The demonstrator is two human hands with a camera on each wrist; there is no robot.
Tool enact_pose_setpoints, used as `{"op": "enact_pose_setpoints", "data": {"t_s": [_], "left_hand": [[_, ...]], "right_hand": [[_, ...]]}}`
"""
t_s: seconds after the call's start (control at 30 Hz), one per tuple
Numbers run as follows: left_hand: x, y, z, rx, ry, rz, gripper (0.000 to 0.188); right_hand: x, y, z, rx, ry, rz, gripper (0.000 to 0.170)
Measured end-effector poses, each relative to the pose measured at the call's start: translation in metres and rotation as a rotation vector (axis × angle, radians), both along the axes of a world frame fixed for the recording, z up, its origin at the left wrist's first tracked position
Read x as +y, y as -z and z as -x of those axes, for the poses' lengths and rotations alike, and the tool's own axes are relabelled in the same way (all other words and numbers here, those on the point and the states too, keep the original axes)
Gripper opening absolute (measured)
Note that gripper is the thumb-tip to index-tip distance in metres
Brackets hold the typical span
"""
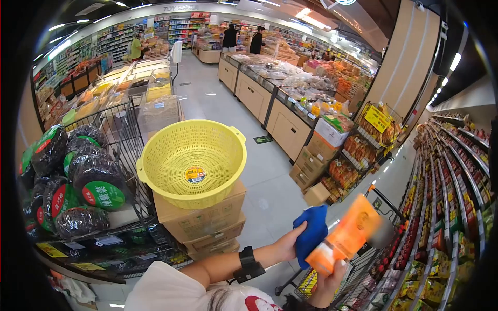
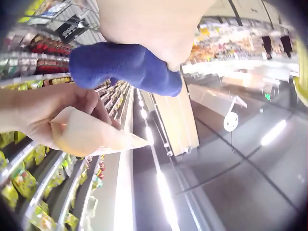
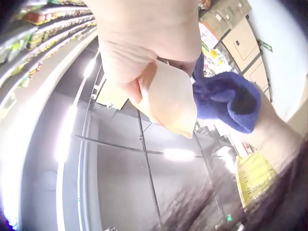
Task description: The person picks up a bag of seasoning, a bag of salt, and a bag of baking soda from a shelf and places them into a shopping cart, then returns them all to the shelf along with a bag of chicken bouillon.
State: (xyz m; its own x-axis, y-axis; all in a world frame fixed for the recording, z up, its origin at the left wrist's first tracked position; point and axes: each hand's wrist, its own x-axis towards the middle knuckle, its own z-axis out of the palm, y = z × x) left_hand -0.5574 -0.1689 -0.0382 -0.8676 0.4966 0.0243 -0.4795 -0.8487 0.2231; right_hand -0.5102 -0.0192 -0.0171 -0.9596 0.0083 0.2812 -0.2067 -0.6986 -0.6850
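Note:
In the head view my left hand point(image 1: 288, 244) grips a bunched blue cloth point(image 1: 312, 232), its thumb and fingers at the left side. Just right of it, my right hand point(image 1: 332, 282) pinches the lower end of an orange packet point(image 1: 350, 230) with a pale bottom part. The packet's upper right corner is blurred. Packet and cloth sit side by side, overlapping slightly in this view. From the left wrist, the blue cloth point(image 2: 127, 67) hangs folded under the palm, beside the packet point(image 2: 89, 132). The right wrist view shows the packet's pale side point(image 3: 173, 98) under my right fingers.
A yellow colander basket point(image 1: 194, 150) stands on stacked cardboard boxes point(image 1: 202, 220). Left of it, a wire rack holds plastic-wrapped dark discs point(image 1: 98, 176). A shopping cart point(image 1: 337, 277) is below my right hand. Long shelves of packets point(image 1: 441, 207) line the right; display counters point(image 1: 290, 119) stand ahead.

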Motion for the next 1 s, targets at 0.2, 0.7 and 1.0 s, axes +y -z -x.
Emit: {"op": "enact_pose_setpoints", "data": {"t_s": [0.2, 0.7, 1.0], "left_hand": [[0.001, -0.011, -0.019, 0.016, 0.077, 0.022, 0.059], [0.014, -0.022, -0.004, 0.910, -0.531, 1.241, 0.035], [0.044, 0.021, -0.007, 0.120, -0.047, 0.590, 0.047]], "right_hand": [[-0.007, -0.007, 0.019, 0.152, 0.619, -0.899, 0.048], [-0.015, 0.034, -0.003, -0.235, 0.024, -0.086, 0.048], [0.021, 0.012, -0.035, -0.417, 0.210, -0.301, 0.044]]}}
